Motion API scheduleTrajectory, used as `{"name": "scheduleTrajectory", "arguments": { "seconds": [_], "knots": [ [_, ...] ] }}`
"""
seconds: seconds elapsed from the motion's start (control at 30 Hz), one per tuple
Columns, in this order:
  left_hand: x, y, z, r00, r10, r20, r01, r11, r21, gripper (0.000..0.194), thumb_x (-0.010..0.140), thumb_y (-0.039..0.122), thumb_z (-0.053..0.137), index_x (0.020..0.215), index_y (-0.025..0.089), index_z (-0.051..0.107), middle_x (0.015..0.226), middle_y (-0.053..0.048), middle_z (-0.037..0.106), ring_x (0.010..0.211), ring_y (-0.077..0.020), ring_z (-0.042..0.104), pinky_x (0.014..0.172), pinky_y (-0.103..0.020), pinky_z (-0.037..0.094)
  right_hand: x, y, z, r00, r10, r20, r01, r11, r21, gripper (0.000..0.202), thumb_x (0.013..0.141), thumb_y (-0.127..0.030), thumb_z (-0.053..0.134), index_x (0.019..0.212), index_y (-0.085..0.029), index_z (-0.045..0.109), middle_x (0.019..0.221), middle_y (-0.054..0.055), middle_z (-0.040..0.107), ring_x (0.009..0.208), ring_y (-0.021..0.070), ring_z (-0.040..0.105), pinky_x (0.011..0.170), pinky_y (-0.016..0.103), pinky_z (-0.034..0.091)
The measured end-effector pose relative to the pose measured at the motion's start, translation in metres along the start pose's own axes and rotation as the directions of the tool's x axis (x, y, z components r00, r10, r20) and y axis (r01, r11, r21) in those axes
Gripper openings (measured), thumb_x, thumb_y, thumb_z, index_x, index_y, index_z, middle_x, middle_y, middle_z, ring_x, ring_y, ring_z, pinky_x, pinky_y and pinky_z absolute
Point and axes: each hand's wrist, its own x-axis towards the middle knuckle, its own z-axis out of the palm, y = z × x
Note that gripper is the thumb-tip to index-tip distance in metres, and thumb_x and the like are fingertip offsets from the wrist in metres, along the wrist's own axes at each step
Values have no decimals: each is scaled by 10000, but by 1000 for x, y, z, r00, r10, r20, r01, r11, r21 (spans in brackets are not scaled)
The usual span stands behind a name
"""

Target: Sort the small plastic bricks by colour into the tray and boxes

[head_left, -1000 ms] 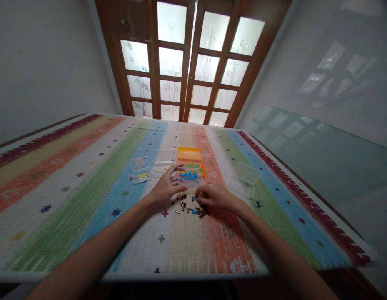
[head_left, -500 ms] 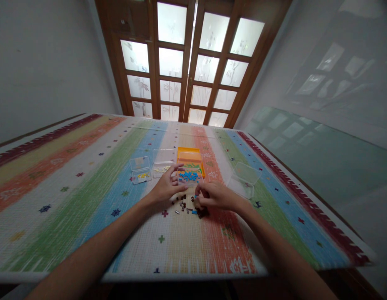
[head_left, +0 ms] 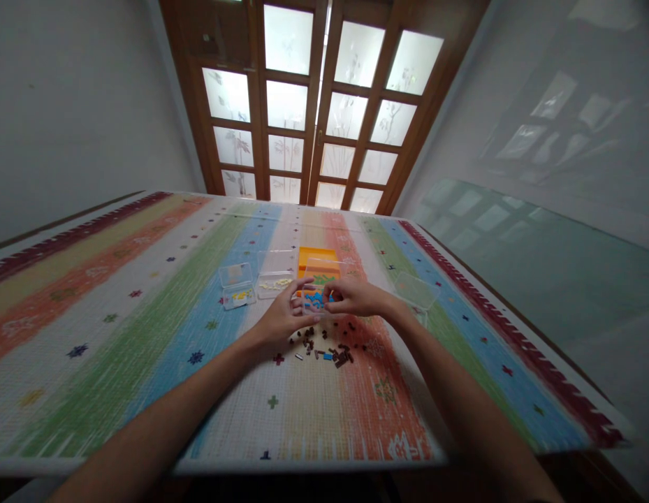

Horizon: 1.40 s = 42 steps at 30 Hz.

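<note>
My left hand grips the left end of a clear plastic box, thumb at the near side and fingers at the far side. Small blue building bricks lie inside it. Over the box's right part is my right hand, its fingertips pinched together among or just above the blue bricks; whatever they hold is too small to make out. On the cloth just below the box are scattered small brown bricks, with a blue brick among them.
Behind the held box stands an orange box with green pieces. Left of it are an open clear box with cream pieces and a smaller one with yellow pieces. Another clear box lies right, on the striped tablecloth.
My right hand has moved up and away from the loose brown bricks to the box of blue bricks. My left hand keeps hold of the box, which has shifted slightly right.
</note>
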Motion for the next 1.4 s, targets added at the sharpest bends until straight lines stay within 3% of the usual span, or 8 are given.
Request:
{"name": "scheduleTrajectory", "arguments": {
  "seconds": [0.17,0.47,0.67,0.87,1.03,1.17,1.33,1.4],
  "knots": [
    [0,0,0,1000,4,1,-4,1000,2,770,674,198,854,1343,229,474,1182,-91,627,915,-183,695,844,-350,551,5,2,1,997,-5,72,5,1000,-6,114,859,-198,594,844,-130,684,721,10,627,640,116,508,597,221,335],
    [0,0,-1,1000,6,-3,-6,1000,9,762,671,210,859,1332,224,480,1182,-83,615,868,-160,685,818,-335,546,0,-4,1,1000,-17,-2,16,994,-110,144,825,-155,648,892,-178,773,715,13,687,613,106,530,615,224,343],
    [1,0,0,1000,15,-25,-14,1000,12,764,645,174,864,1311,218,492,1263,-102,591,854,-141,687,805,-315,561,-8,-4,-3,999,-4,-52,-1,996,-84,196,837,-152,622,960,-150,774,684,12,664,604,106,521,618,228,340],
    [0,-2,-1,999,43,0,-43,999,-3,757,676,174,850,1337,222,484,1234,-110,621,913,-178,704,884,-376,569,-15,1,-1,998,26,-60,-32,994,-104,288,829,-113,552,989,-173,784,644,0,641,544,90,446,594,232,303],
    [0,-2,-1,1000,24,-18,-24,1000,-2,782,671,167,852,1355,226,477,1315,-133,579,941,-191,708,902,-390,568,-24,-1,1,994,29,-107,-32,999,-20,272,847,-151,552,1020,-147,761,622,-14,588,544,90,436,590,232,296],
    [0,-3,-1,999,29,-30,-29,1000,7,760,682,166,842,1348,232,482,1397,-150,516,933,-177,705,879,-370,572,-38,-9,9,992,35,-125,-24,996,88,185,856,-215,582,894,-143,748,574,-36,537,533,88,440,570,220,301],
    [1,-3,-2,998,45,-33,-45,999,5,731,662,147,847,1305,213,506,1369,-144,539,1028,-211,690,903,-363,566,-51,-22,33,999,21,35,-25,993,112,136,818,-203,645,890,-159,752,639,-9,645,570,99,528,586,214,351],
    [1,-2,-1,997,59,-42,-58,998,13,711,667,146,842,1294,208,513,1380,-146,534,1045,-215,687,916,-363,563,-54,-24,45,999,1,49,-4,998,61,129,812,-199,661,885,-165,762,689,11,679,613,110,565,611,216,372]
  ]
}}
